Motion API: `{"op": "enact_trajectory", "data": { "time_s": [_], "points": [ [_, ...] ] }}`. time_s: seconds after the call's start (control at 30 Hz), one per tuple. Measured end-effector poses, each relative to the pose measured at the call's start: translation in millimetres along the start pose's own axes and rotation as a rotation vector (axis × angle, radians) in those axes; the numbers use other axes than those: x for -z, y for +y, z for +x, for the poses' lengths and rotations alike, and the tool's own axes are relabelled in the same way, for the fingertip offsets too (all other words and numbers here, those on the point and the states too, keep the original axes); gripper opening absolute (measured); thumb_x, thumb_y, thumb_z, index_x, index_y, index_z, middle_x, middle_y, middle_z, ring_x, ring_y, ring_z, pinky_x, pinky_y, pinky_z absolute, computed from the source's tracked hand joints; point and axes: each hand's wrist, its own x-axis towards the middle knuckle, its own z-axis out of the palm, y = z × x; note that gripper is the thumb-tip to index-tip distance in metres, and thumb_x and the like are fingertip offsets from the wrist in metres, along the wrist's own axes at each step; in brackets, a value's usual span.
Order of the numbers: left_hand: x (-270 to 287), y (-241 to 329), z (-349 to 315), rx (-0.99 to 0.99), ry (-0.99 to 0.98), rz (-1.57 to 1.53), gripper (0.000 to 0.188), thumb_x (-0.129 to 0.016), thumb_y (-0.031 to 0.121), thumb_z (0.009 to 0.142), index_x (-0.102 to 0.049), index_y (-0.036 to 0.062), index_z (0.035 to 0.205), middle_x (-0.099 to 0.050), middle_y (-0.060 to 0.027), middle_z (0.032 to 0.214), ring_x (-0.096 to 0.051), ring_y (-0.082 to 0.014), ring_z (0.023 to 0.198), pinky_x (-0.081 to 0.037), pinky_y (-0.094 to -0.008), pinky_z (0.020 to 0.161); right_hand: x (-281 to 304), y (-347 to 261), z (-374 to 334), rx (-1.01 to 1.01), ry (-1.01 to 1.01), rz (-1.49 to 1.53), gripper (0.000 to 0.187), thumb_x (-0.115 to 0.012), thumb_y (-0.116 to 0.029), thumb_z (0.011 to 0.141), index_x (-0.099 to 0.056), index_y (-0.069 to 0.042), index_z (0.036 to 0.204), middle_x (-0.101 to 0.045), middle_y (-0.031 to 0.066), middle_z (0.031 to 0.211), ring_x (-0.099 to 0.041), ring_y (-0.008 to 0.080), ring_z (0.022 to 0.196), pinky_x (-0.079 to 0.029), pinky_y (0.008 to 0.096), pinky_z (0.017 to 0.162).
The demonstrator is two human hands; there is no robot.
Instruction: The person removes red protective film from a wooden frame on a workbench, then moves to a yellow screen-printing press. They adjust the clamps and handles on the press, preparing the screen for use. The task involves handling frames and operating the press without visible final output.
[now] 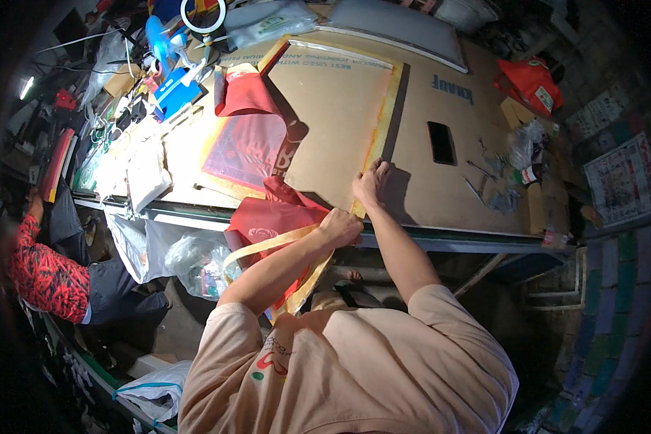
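A screen-printing frame (392, 108) with yellowed edges lies on the table, its red mesh sheet (257, 226) partly off and hanging over the front edge. Through the frame's opening the brown board beneath shows. Near the frame's front corner my left hand (340, 228) is closed, with the loose mesh and a yellow tape strip (271, 244) running from it; which of them it grips is partly hidden. My right hand (371, 184) is wrapped around the right side of the frame, just above that corner. A part of the mesh with a printed pattern still lies flat at the frame's left.
A black phone (441, 143) lies right of the frame, with small metal tools (476, 189) beyond it. Blue items (177, 90) and cables crowd the far left. A red bag (532, 85) sits at the back right. Another person in a red patterned shirt (54, 278) is at left.
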Motion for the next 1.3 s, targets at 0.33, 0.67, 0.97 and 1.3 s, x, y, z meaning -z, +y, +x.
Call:
{"op": "enact_trajectory", "data": {
  "time_s": [0.33, 0.67, 0.97, 1.3],
  "points": [
    [-15, -15, -27, -0.039, 0.105, -0.045, 0.015, -0.069, 0.026, 0.080, -0.069, 0.0123, 0.086, -0.071, -0.0105, 0.078, -0.071, -0.0292, 0.075, -0.055, -0.0437, 0.062, -10, 1, 3, 0.071, 0.008, 0.009, 0.069, -0.063, -0.012, 0.084, -0.033, 0.021, 0.137, -0.041, 0.0287, 0.123, -0.042, 0.0447, 0.118, -0.035, 0.0510, 0.105],
    [15, -69, -164, 0.096, 0.228, -0.444, 0.021, -0.073, 0.036, 0.086, -0.076, 0.0147, 0.086, -0.068, -0.0123, 0.073, -0.068, -0.0310, 0.070, -0.051, -0.0442, 0.060, 8, 49, 62, 0.126, 0.049, -0.036, 0.059, -0.061, -0.009, 0.085, -0.042, 0.008, 0.139, -0.044, 0.0233, 0.125, -0.043, 0.0379, 0.125, -0.039, 0.0477, 0.106],
    [-5, -52, -160, 0.509, 0.438, -0.411, 0.043, -0.079, 0.028, 0.082, -0.054, -0.0012, 0.101, -0.055, -0.0197, 0.110, -0.068, -0.0413, 0.086, -0.055, -0.0467, 0.068, 1, -21, -18, 0.329, 0.301, -0.271, 0.055, -0.063, -0.021, 0.092, -0.047, 0.008, 0.136, -0.046, 0.0268, 0.132, -0.046, 0.0442, 0.123, -0.040, 0.0462, 0.105],
    [3, -59, -134, 0.605, 0.226, -0.139, 0.029, -0.062, 0.034, 0.088, -0.067, 0.0057, 0.091, -0.070, -0.0189, 0.076, -0.071, -0.0356, 0.070, -0.056, -0.0490, 0.061, -25, -33, -96, 0.537, 0.185, -0.012, 0.016, -0.058, -0.021, 0.093, -0.059, -0.006, 0.088, -0.061, 0.0155, 0.088, -0.063, 0.0373, 0.083, -0.052, 0.0511, 0.068]
  ]
}}
